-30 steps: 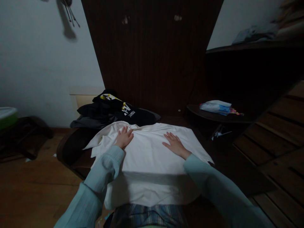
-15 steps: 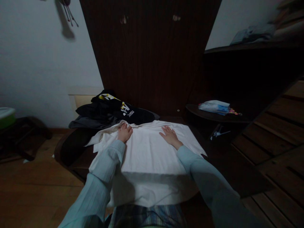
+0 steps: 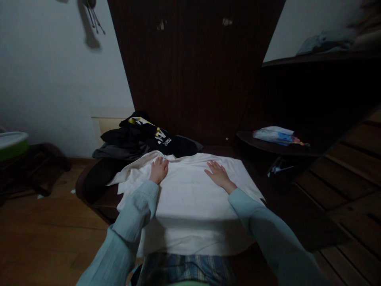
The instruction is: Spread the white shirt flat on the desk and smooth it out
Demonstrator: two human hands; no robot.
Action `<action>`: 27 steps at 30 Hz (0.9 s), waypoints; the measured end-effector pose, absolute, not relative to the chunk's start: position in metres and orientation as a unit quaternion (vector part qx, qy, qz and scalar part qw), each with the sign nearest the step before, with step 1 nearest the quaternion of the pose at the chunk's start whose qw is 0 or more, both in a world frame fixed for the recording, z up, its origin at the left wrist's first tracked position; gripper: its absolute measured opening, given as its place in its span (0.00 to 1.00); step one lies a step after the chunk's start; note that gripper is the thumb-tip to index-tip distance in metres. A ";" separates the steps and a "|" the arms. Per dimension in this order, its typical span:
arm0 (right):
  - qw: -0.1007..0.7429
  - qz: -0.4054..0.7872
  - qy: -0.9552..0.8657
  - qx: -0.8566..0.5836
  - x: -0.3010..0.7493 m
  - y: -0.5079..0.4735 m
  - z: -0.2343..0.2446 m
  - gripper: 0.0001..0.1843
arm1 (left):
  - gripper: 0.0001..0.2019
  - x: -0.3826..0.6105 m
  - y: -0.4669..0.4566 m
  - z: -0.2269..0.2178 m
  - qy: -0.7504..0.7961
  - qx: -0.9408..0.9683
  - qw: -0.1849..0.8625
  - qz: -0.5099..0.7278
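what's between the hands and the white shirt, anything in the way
Nothing visible is. The left hand and the right hand both lie flat, palms down, directly on the white shirt near its far edge. The pile of dark clothes sits beyond the shirt, not under either hand.

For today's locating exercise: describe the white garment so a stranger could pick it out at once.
Start at the dark wardrobe and drop to the low table before it. The white garment lies spread there under the left hand and right hand. Unlike the heaped black clothes behind it, it is pale and lies flat.
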State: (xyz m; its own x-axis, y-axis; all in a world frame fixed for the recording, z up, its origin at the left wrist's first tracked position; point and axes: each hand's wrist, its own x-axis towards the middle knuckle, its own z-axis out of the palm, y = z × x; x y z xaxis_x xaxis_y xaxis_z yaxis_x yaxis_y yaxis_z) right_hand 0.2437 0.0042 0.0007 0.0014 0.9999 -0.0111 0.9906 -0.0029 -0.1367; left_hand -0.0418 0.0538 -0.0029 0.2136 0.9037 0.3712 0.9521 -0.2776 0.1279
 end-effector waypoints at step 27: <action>0.058 0.055 -0.705 -0.705 0.247 0.005 -0.002 0.30 | 0.17 -0.040 0.051 -0.001 -0.497 -0.832 -0.013 -0.245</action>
State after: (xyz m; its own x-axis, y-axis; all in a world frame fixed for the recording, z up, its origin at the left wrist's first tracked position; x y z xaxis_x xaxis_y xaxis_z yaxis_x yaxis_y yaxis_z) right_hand 0.2468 0.0051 -0.0020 0.0010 1.0000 0.0041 0.9870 -0.0003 -0.1605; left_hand -0.0402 0.0513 -0.0013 0.3853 0.8339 0.3952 0.8212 -0.5052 0.2653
